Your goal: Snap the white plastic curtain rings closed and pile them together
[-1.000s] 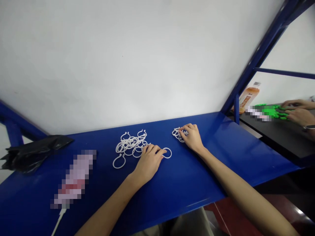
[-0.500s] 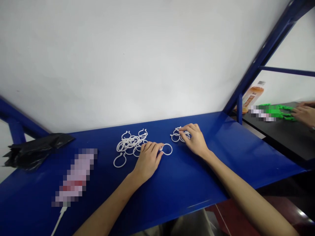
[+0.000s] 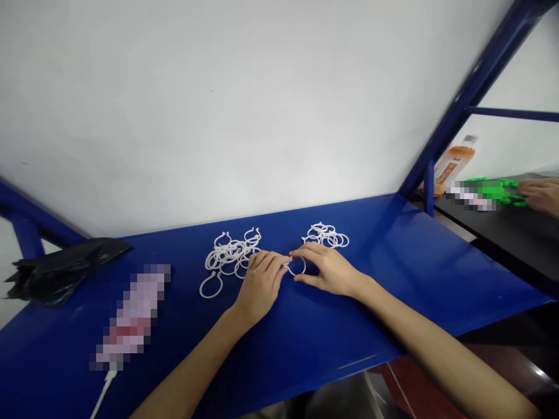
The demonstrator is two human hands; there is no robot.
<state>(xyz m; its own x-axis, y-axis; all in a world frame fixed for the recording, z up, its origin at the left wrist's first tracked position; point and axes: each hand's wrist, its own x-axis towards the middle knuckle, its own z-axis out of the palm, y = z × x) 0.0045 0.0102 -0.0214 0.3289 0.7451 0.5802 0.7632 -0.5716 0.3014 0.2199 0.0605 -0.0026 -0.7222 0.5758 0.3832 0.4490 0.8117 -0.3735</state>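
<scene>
A white plastic ring (image 3: 303, 267) with a small knobbed clasp is held low over the blue table. My left hand (image 3: 261, 282) pinches it at the clasp on its left side. From the right, my right hand (image 3: 327, 269) has its index finger at the ring's upper edge and its thumb at the lower edge. The fingertips of both hands nearly meet at the clasp. Behind my left hand lies a tangled pile of white rings (image 3: 231, 251), several with gaps at their knobs. A single white ring (image 3: 211, 286) lies in front of that pile. Beyond my right hand is a smaller group of rings (image 3: 326, 234).
On the left of the blue table (image 3: 371, 326) lie a black plastic bag (image 3: 70, 267) and a blurred-out flat object (image 3: 133, 314) with a white cable (image 3: 103, 393). At right, another person's hand (image 3: 541, 195) touches green pieces (image 3: 498, 191) on a black table, near an orange drink bottle (image 3: 454, 166).
My right hand has moved from the smaller ring group, left and nearer, to the ring in my left hand. The smaller group now shows uncovered. My left hand keeps its pinch.
</scene>
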